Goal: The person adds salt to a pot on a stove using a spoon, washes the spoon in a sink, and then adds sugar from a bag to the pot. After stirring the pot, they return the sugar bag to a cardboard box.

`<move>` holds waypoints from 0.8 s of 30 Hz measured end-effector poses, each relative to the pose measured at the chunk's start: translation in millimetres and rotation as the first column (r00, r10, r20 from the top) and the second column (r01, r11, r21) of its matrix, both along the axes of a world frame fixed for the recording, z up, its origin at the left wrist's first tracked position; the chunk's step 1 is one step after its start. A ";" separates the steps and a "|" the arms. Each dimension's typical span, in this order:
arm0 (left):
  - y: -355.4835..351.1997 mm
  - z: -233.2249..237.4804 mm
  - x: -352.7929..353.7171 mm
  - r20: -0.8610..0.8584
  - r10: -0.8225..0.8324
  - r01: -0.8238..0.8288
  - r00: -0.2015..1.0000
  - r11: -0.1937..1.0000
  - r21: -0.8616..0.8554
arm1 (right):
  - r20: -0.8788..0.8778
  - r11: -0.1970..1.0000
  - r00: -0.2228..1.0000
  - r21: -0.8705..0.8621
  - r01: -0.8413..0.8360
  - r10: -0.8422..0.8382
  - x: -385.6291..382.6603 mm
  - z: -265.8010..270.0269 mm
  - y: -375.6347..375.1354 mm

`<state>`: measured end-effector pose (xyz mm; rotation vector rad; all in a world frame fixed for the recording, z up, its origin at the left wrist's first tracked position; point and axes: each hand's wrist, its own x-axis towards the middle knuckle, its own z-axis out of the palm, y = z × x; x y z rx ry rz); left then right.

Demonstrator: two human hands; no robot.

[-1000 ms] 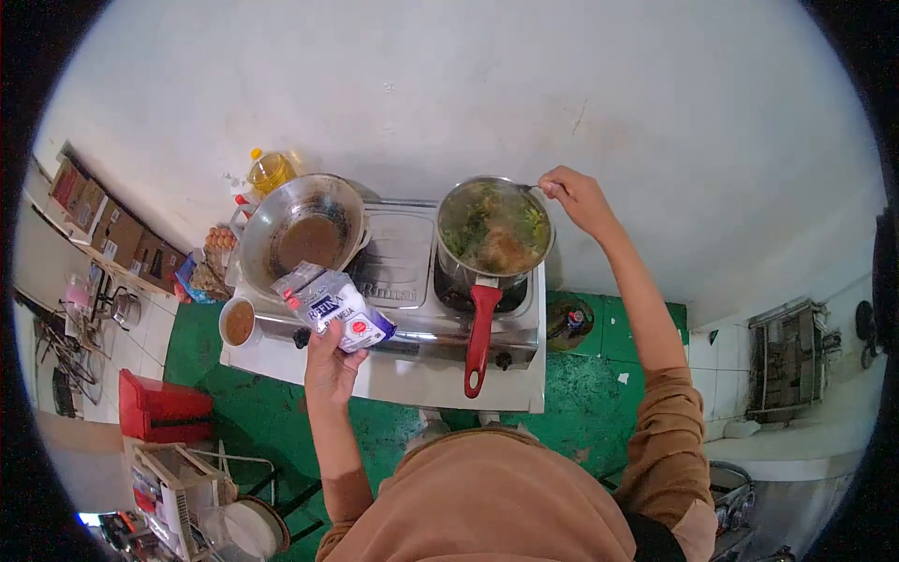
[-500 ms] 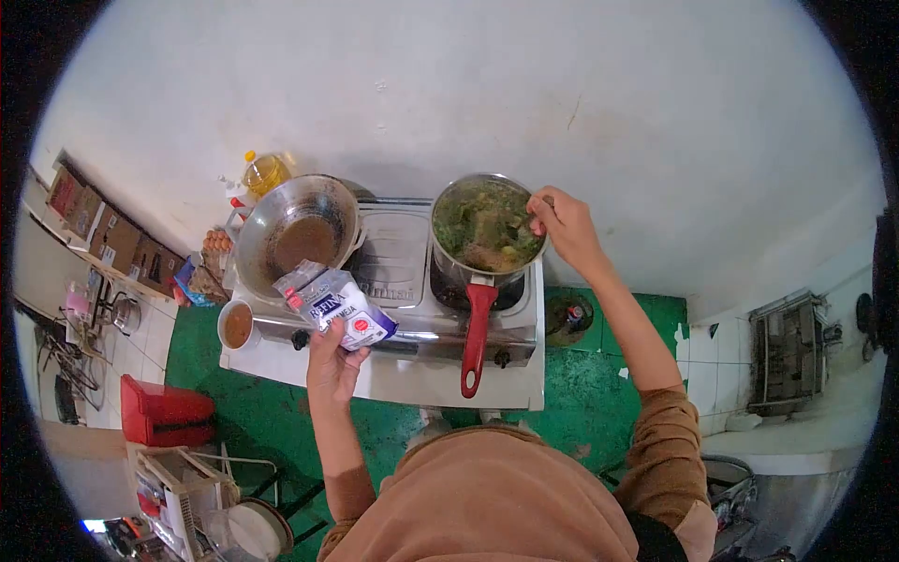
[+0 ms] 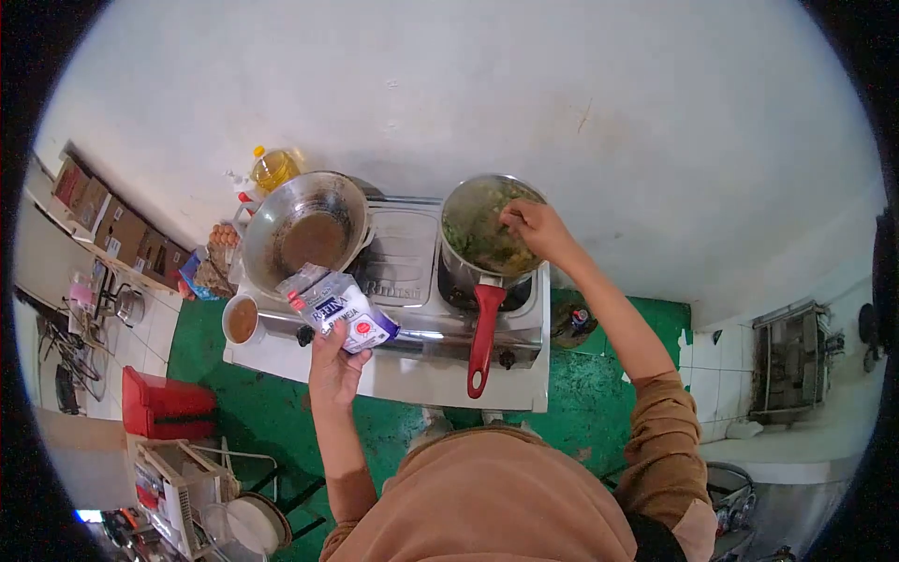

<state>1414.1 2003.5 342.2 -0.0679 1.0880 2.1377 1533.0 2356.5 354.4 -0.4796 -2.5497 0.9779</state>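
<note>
My left hand (image 3: pixel 337 370) grips a white and purple plastic packet (image 3: pixel 351 314) by its lower edge, in front of the wok. Over the right part of a saucepan (image 3: pixel 446 245) is my right hand (image 3: pixel 532 228), its fingers pinched together; whatever they hold is too small to make out. Green leaves and broth (image 3: pixel 482 229) fill the saucepan, with some steam above. Its red handle (image 3: pixel 483 337) points toward me. On the stove's left side sits a wok (image 3: pixel 267 220) with brown residue at its bottom.
A two-burner stove (image 3: pixel 398 258) stands against the wall. Left of it are a cup of orange-brown liquid (image 3: pixel 243 320), eggs (image 3: pixel 224 235) and a yellow oil bottle (image 3: pixel 273 170). A red bin (image 3: pixel 169 403) stands on the green floor. A dark round object (image 3: pixel 573 321) lies right of the stove.
My right hand has moved left, from the saucepan's right rim to above the food. My left hand still has the packet, nearly in the same place. The view has shifted slightly.
</note>
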 end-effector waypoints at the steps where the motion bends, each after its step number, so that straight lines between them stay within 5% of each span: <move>1: -2.3 -0.6 0.0 0.000 0.004 -0.004 1.000 1.000 -0.001 | -0.008 0.988 1.000 0.153 -0.024 0.025 -0.6 -4.5 5.0; 5: -5.2 2.3 0.2 0.001 -0.003 0.003 1.000 1.000 0.018 | 0.047 0.971 0.998 0.239 0.018 -0.030 4.2 11.5 16.8; 11: -4.4 -0.3 0.9 -0.020 0.004 -0.004 1.000 1.000 -0.009 | -0.033 0.993 0.993 -0.033 0.111 -0.112 4.0 63.6 10.0; 13: -2.4 0.1 0.6 -0.029 -0.006 0.006 1.000 1.000 -0.014 | -0.240 0.994 0.970 0.094 0.061 -0.036 -3.1 56.3 8.5; 17: 1.0 1.0 0.3 -0.042 -0.040 0.042 0.998 0.999 0.034 | -0.345 0.992 0.930 0.043 -0.122 0.129 -15.1 11.0 12.8; 22: 0.7 1.4 -0.6 -0.031 -0.031 0.031 0.999 0.999 0.018 | 0.019 0.994 1.000 0.106 0.008 -0.010 -2.0 -2.7 0.2; 24: 0.6 1.5 -1.0 -0.023 -0.017 0.017 1.000 1.000 0.010 | 0.018 0.998 1.000 0.065 -0.007 0.006 7.0 -1.1 3.1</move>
